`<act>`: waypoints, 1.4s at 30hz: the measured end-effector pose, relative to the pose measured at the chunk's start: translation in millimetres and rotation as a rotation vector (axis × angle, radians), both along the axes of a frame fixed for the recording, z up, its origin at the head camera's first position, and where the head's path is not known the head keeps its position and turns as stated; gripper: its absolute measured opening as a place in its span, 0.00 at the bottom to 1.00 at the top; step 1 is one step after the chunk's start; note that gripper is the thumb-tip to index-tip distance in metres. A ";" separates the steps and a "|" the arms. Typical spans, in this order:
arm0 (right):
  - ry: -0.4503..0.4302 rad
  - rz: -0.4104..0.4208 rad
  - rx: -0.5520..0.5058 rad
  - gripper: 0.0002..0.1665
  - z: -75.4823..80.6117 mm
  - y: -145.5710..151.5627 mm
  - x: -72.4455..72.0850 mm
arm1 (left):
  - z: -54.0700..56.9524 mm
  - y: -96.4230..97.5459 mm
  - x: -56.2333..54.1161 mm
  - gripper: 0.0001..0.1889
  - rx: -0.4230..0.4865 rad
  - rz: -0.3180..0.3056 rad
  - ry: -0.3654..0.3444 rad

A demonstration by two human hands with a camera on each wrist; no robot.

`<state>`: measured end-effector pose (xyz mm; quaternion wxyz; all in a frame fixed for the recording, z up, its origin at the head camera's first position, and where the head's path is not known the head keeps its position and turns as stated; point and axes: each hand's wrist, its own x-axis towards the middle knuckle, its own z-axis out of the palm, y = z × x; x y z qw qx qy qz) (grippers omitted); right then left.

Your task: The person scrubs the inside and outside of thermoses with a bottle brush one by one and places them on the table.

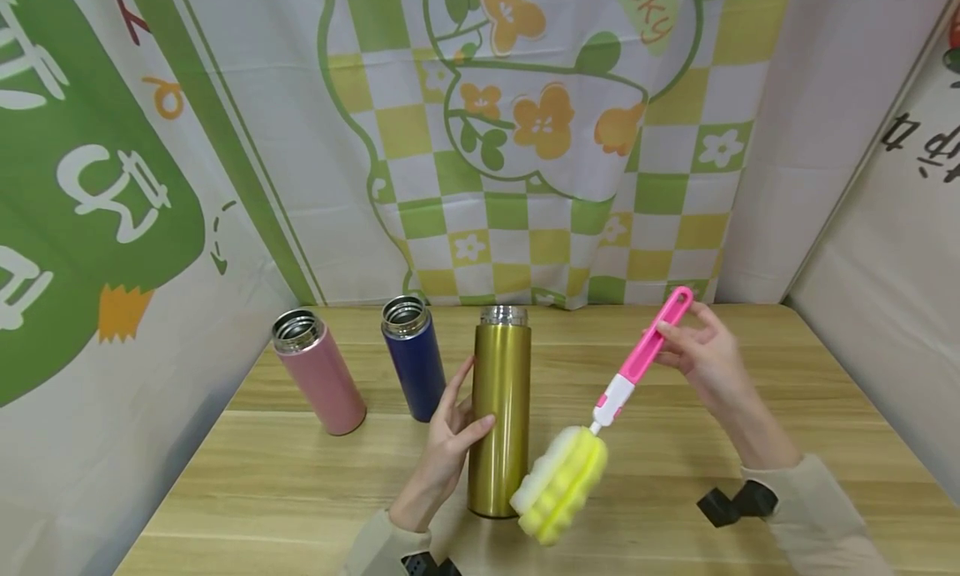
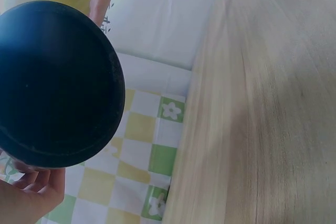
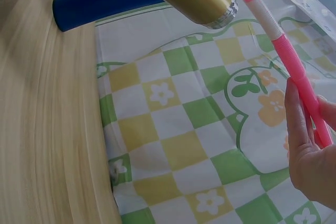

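My left hand (image 1: 447, 447) grips a tall gold thermos bottle (image 1: 501, 418) round its side, upright and uncapped, with its steel neck bare. In the left wrist view, the bottle's dark round base (image 2: 58, 87) shows from below, raised off the table. Between thumb and fingers, my right hand (image 1: 708, 359) holds a bottle brush (image 1: 645, 355) by its pink handle, sloping down to the left. Its yellow and white sponge head (image 1: 566, 484) hangs beside the bottle's lower right side; whether they touch I cannot tell.
An open pink thermos bottle (image 1: 322, 376) and an open blue one (image 1: 416, 368) stand on the wooden table (image 1: 247, 476) to the left. Behind the table hangs a checked, flowered cloth (image 1: 525, 226), with printed cloth at both sides.
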<state>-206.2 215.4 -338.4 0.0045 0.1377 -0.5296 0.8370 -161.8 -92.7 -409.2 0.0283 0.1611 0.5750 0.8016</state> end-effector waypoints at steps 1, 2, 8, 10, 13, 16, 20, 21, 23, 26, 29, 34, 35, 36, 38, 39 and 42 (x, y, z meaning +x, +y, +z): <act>0.003 0.000 -0.005 0.21 0.1 -0.6 -0.2 | -0.1 -0.2 0.1 0.42 0.001 -0.001 0.001; 0.004 -0.003 -0.016 0.21 0.7 -1.0 -0.7 | -0.3 -0.3 0.1 0.41 0.002 -0.003 0.000; 0.009 -0.015 -0.167 0.20 9.9 0.1 -6.1 | -2.0 -1.4 1.0 0.41 0.007 -0.031 0.002; 0.012 -0.021 -0.214 0.20 13.7 1.7 -8.2 | -2.0 -1.7 1.6 0.41 0.006 -0.046 0.005; -0.002 -0.064 -0.244 0.21 20.2 4.6 -10.5 | -1.9 -2.2 2.5 0.41 0.007 -0.067 0.005; -0.025 -0.107 -0.270 0.23 26.7 7.7 -12.7 | -3.0 -3.2 3.0 0.41 0.005 -0.089 0.008; -0.026 -0.121 -0.330 0.24 34.6 11.3 -16.2 | -5.0 -4.7 3.8 0.41 0.006 -0.114 0.013; -0.021 -0.130 -0.335 0.25 36.5 12.0 -16.8 | -5.6 -5.0 4.0 0.41 0.010 -0.121 0.013; -0.017 -0.148 -0.354 0.24 40.0 13.6 -18.1 | -6.6 -5.4 4.4 0.41 0.017 -0.134 0.013; -0.018 -0.192 -0.353 0.25 44.2 15.8 -18.9 | -7.6 -5.6 5.0 0.41 0.030 -0.147 0.002; -0.020 -0.212 -0.377 0.25 46.4 17.6 -19.6 | -7.6 -5.6 5.7 0.41 0.041 -0.158 -0.006; 0.006 -0.245 -0.384 0.23 45.4 18.0 -20.5 | -6.3 -5.3 7.1 0.41 0.053 -0.175 -0.017; 0.012 -0.249 -0.388 0.22 45.0 18.0 -20.7 | -6.1 -5.2 7.3 0.41 0.054 -0.177 -0.020; 0.016 -0.253 -0.389 0.22 44.6 18.1 -20.7 | -5.9 -4.9 7.4 0.41 0.057 -0.178 -0.026; 0.020 -0.261 -0.397 0.22 44.2 18.0 -20.8 | -5.7 -4.2 7.3 0.43 0.053 -0.175 -0.037; 0.019 -0.266 -0.398 0.22 44.1 17.9 -20.8 | -5.7 -3.7 7.2 0.44 0.049 -0.170 -0.047; 0.014 -0.280 -0.402 0.23 44.6 17.6 -20.5 | -5.5 -1.3 7.0 0.48 0.006 -0.144 -0.065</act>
